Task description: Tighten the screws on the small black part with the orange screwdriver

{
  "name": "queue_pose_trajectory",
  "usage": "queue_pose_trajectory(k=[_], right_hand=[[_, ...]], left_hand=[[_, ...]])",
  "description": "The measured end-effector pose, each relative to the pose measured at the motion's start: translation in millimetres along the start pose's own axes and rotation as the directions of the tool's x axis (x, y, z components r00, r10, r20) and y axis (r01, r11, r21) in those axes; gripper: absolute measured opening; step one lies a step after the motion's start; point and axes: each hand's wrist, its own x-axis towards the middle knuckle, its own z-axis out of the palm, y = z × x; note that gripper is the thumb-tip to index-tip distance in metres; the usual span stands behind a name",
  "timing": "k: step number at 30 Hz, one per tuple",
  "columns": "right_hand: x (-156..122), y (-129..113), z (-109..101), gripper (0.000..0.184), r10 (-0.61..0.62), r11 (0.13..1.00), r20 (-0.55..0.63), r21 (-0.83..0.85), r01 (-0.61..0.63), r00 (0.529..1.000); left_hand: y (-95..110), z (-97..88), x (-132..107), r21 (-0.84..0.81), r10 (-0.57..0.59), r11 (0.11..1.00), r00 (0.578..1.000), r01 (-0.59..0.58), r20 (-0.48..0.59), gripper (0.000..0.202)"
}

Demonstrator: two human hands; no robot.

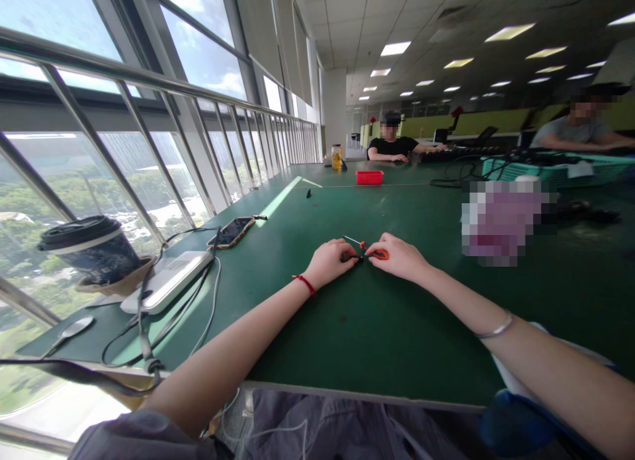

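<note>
My left hand (331,261) is closed in a pinch on a small black part (360,259) just above the green table; its exact kind is too small to make out. Close beside it, my right hand (399,256) is closed around a screwdriver with an orange and black handle (381,254). The thin metal shaft points away and to the left, past the left fingertips. Both sets of fingertips nearly meet over the small part, which they partly hide.
A smartphone (235,232), a white device with cables (171,281) and a lidded cup (94,251) stand left by the railing. Farther off are a small black piece (308,193), a red tray (370,177) and a teal basket (560,172). Two people sit beyond.
</note>
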Motion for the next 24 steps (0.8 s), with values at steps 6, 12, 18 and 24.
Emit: queue_pose_trajectory(k=[6,12,18,24], right_hand=[[1.7,-4.8,0.1,0.027,-0.041,0.999,0.119,-0.027,0.044,0.992],[0.9,-7.5,0.4,0.021,-0.08,0.997,0.092,-0.004,0.081,0.992],[-0.6,-8.6,-0.3,0.021,-0.104,0.995,0.083,0.007,0.104,0.991],[-1.2,-8.3,-1.0,0.022,-0.118,0.993,0.091,-0.004,0.119,0.989]], left_hand=[[2.9,0.2,-1.1,-0.088,0.048,0.995,0.998,-0.051,-0.039,0.013],[0.1,5.2,0.0,-0.283,-0.02,0.959,1.0,0.014,-0.019,0.013],[-6.8,7.9,2.2,-0.522,-0.066,0.848,0.996,0.086,0.056,0.015],[-7.8,4.8,1.7,-0.494,-0.041,0.867,0.997,0.071,0.07,0.017]])
